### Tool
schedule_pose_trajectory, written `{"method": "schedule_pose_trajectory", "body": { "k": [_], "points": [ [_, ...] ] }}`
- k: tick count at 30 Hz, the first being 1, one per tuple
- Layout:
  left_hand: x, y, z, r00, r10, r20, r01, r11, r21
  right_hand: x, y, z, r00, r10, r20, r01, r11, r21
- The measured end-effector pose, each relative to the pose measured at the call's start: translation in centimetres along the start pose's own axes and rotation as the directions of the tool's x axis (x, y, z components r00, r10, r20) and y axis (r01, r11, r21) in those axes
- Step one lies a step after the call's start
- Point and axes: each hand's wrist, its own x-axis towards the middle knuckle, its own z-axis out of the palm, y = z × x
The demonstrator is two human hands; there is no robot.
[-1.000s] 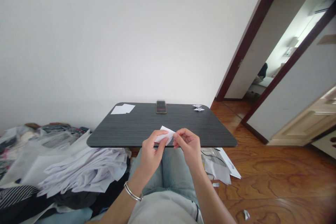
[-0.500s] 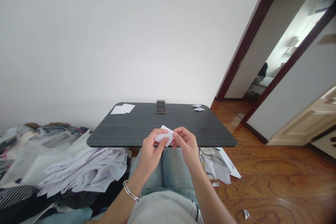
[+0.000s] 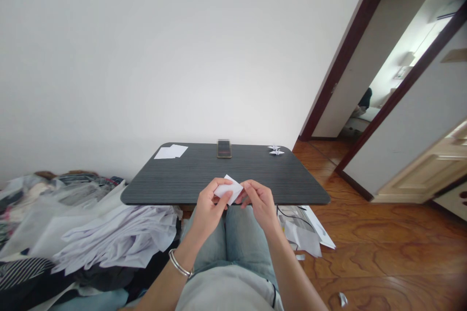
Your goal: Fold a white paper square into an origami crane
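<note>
1. Your left hand (image 3: 208, 202) is narrow and pinches a small folded piece of white paper (image 3: 229, 189). The thumb lies on top of the paper and the other fingers stay behind it. A thin silver bangle (image 3: 179, 263) sits around this wrist.
2. Your right hand (image 3: 260, 202) is also narrow, and its fingertips (image 3: 243, 188) hold the right end of the same paper. The two hands are close together, with only the paper between them.
3. The paper is in the air, held above the near edge of the dark grey wood-grain tabletop (image 3: 189, 170). It does not touch the table. Your light blue jeans (image 3: 241, 238) are below it.
4. On the far part of the table there are three things. Two flat white paper sheets (image 3: 170, 151) lie at the far left corner. A dark rectangular smartphone (image 3: 224, 148) lies near the far edge in the middle. Two small white origami cranes (image 3: 276, 149) stand at the far right corner, one just behind the other.
5. To the left of your legs is a large crumpled heap of white sheets and striped cloth (image 3: 116, 238).
6. To the right of your legs, loose white papers (image 3: 299, 231) lie on the reddish-brown wooden floor (image 3: 379, 252), and a small paper scrap (image 3: 342, 299) lies near you on the right.
</note>
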Motion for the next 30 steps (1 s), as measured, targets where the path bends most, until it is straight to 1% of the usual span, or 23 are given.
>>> {"method": "schedule_pose_trajectory", "body": {
  "k": [4,7,10,13,15,18,22,25,30],
  "points": [
    [0.16,0.11,-0.14,1.000,-0.020,-0.001,0.020,0.998,-0.054,-0.22,-0.14,-0.05,0.998,-0.047,-0.031,0.048,0.997,0.055],
    [0.24,0.27,-0.13,0.999,-0.033,0.015,0.035,0.994,-0.103,-0.44,-0.14,-0.07,0.996,-0.081,-0.040,0.082,0.997,0.009],
    [0.25,0.33,-0.09,0.998,-0.029,0.048,0.036,0.988,-0.152,-0.47,-0.05,-0.10,0.997,-0.066,-0.028,0.065,0.998,-0.015],
    [0.22,0.36,-0.09,0.998,-0.019,0.059,0.029,0.984,-0.176,-0.34,0.08,-0.22,0.999,-0.039,-0.036,0.041,0.997,0.058],
    [0.19,0.40,-0.12,0.998,-0.015,0.057,0.025,0.983,-0.181,-0.24,0.17,-0.36,1.000,-0.023,-0.014,0.025,0.994,0.105],
    [0.14,0.45,-0.19,0.998,-0.008,0.060,0.019,0.985,-0.172,-0.17,0.24,-0.53,1.000,-0.007,0.009,0.006,0.989,0.151],
    [0.05,0.27,-0.34,0.998,0.026,0.064,-0.018,0.994,-0.110,-0.15,0.20,-0.58,1.000,0.001,-0.011,0.001,0.985,0.174],
    [-0.01,0.06,-0.46,0.997,0.049,0.062,-0.046,0.997,-0.054,-0.21,0.12,-0.53,1.000,-0.001,-0.024,0.005,0.987,0.160],
    [-0.05,-0.08,-0.58,0.996,0.059,0.066,-0.058,0.998,-0.017,-0.51,-0.03,-0.44,0.996,-0.071,-0.055,0.076,0.992,0.097]
  ]
}}
